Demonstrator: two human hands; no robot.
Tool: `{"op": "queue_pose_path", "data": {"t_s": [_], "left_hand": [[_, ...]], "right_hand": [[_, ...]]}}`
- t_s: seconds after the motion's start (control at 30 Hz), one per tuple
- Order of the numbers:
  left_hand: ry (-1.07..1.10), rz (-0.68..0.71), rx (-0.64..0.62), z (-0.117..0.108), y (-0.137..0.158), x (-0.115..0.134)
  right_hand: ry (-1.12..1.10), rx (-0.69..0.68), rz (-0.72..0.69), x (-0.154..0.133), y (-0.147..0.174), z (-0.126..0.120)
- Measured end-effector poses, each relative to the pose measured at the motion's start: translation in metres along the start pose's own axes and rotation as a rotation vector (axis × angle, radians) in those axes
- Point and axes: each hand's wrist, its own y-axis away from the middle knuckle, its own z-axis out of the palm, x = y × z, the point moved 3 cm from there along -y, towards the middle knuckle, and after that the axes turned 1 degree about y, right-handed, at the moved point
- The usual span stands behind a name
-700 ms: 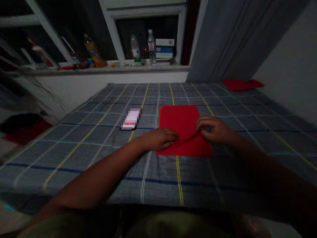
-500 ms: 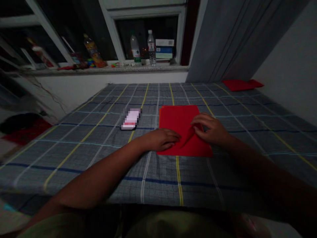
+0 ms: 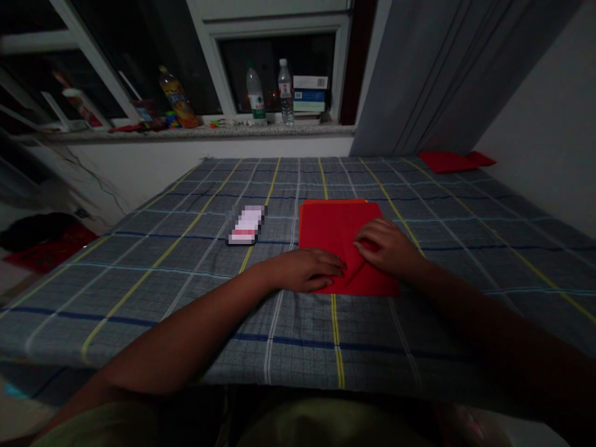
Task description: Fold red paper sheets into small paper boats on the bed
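Red paper (image 3: 333,226) lies on the plaid tablecloth in front of me, with an orange sheet (image 3: 302,217) peeking out along its left and far edges. My left hand (image 3: 310,269) rests on the paper's near left part, fingers stretched out and palm down. Over the right part, my right hand (image 3: 384,245) pinches the paper between thumb and fingers. A raised fold slants from that pinch toward the left fingertips. The bent fingers hide the exact edge they grip.
A phone (image 3: 246,225) with a blurred screen lies left of the paper. Red items (image 3: 449,162) sit at the table's far right corner. Along the windowsill (image 3: 223,131) stand a water bottle (image 3: 285,93), other bottles and a stack of boxes (image 3: 310,96). A grey curtain (image 3: 410,74) hangs at right.
My right hand has moved slightly left and nearer to me, drawing the paper's fold over. The top red sheet has shifted right, baring more orange at the far edge. My left hand slid slightly right.
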Motion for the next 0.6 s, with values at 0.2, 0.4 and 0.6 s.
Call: {"op": "queue_pose_path", "data": {"t_s": [0.2, 0.4, 0.6], "left_hand": [[0.03, -0.012, 0.068, -0.0014, 0.0005, -0.0011], [0.005, -0.043, 0.047, -0.0061, 0.0016, -0.0024], [-0.021, -0.121, 0.013, -0.0088, 0.0032, 0.0059]], "right_hand": [[0.002, -0.136, -0.003, 0.0007, 0.0009, 0.0063], [-0.077, -0.172, -0.01, -0.0003, 0.003, 0.0047], [-0.089, -0.267, 0.006, -0.0001, 0.0072, 0.0056]]}}
